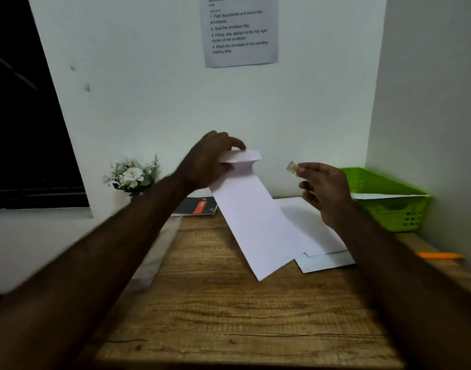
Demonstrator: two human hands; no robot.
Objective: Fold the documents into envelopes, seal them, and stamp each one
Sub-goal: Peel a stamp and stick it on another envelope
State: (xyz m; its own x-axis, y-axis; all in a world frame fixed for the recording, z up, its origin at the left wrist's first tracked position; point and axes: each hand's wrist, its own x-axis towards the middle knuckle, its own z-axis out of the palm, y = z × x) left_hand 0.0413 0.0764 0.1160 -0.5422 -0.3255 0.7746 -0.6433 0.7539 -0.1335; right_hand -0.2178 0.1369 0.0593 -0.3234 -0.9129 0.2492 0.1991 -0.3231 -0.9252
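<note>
Head view: a white envelope (255,222) hangs tilted over the middle of the counter (229,316), flap end far and high, near corner low by the wood; whether it touches I cannot tell. The left hand (205,164) grips the flap end, fingers curled round it. The envelope looks light, thin and floppy, easily creased, so it is best held by an edge and laid flat for pressing. The right hand (325,190) pinches a small stamp (292,168) at its fingertips, just right of the flap; it is tiny and probably sticky. Loose white sheets (317,236) lie beneath, to the right. At the far right a green basket (405,212) holds one flat white paper (383,195).
</note>
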